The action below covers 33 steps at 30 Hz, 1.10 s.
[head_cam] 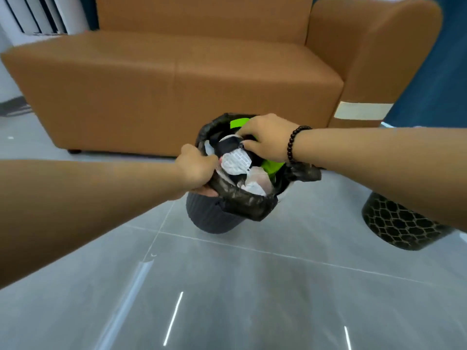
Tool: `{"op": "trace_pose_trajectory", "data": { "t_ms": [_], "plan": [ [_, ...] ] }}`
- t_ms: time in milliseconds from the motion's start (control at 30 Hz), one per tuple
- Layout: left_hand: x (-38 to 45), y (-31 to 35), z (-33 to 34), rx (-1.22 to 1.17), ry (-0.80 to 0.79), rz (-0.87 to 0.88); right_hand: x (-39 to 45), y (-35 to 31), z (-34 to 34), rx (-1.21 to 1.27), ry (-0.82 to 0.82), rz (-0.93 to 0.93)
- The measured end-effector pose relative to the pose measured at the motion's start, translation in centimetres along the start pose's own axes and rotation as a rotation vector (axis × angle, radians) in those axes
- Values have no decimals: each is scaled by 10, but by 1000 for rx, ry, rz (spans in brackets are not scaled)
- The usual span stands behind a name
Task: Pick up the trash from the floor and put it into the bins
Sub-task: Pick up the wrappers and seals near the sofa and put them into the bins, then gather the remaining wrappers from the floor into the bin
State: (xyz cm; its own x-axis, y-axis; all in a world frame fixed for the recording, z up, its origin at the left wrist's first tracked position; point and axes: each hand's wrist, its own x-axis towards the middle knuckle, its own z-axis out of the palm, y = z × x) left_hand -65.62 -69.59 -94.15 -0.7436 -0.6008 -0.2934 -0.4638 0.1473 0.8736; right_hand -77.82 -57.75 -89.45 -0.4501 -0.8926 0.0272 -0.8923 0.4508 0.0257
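A dark grey ribbed bin (214, 218) lined with a black bag (247, 203) stands on the tiled floor in front of the sofa. It is packed with trash: a black and white wrapper (236, 161), white crumpled paper (256, 181) and a bright green piece (271, 165). My left hand (197, 168) grips the bin's left rim and the bag's edge. My right hand (267, 137), with a bead bracelet at the wrist, is over the bin's mouth, its fingers curled on the black and white wrapper at the top of the pile.
A brown leather sofa (177, 79) fills the space behind the bin. A second bin (399, 223), black with a honeycomb pattern, stands on the floor at the right, partly hidden by my right forearm. Glossy grey floor tiles (227, 299) stretch toward me.
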Motion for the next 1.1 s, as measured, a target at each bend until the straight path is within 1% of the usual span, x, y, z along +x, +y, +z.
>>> {"op": "trace_pose_trajectory", "data": {
  "t_ms": [67, 133, 200, 267, 333, 433, 500, 533, 567, 667, 767, 833, 867, 967, 1100],
  "plan": [
    [-5, 5, 13, -99, -31, -24, -10, 15, -6, 96, 111, -17],
    [-15, 13, 29, -121, -33, -28, -23, 31, -14, 195, 166, -28],
    [-23, 29, 50, -127, -34, -4, -39, 55, -22, 227, 141, 4],
    [-32, 51, 76, -103, -77, 34, -61, 86, -29, 265, 120, 39],
    [-39, 75, 97, -80, -129, 59, -85, 113, -33, 388, 155, 63],
    [-41, 110, 119, -66, -172, 58, -106, 146, -38, 478, 189, 2],
    [-43, 135, 130, -65, -142, 45, -107, 167, -46, 429, 184, -42],
    [-40, 151, 139, -56, -140, 60, -107, 185, -54, 401, 209, -42],
    [-39, 170, 149, -54, -140, 76, -108, 204, -65, 382, 247, -38],
    [-42, 229, 171, -16, -74, 161, -121, 251, -99, 364, 371, -42],
    [-47, 300, 209, -3, -26, 265, -147, 303, -135, 180, 439, -47],
    [-51, 346, 240, -12, 53, 321, -167, 340, -162, 126, 429, -9],
    [-50, 363, 253, -31, 83, 347, -176, 356, -171, 140, 412, 19],
    [-53, 422, 302, -47, 31, 393, -210, 416, -204, 196, 372, 91],
    [-62, 470, 373, -132, -37, 392, -257, 477, -228, 219, 453, 163]
  ]
}}
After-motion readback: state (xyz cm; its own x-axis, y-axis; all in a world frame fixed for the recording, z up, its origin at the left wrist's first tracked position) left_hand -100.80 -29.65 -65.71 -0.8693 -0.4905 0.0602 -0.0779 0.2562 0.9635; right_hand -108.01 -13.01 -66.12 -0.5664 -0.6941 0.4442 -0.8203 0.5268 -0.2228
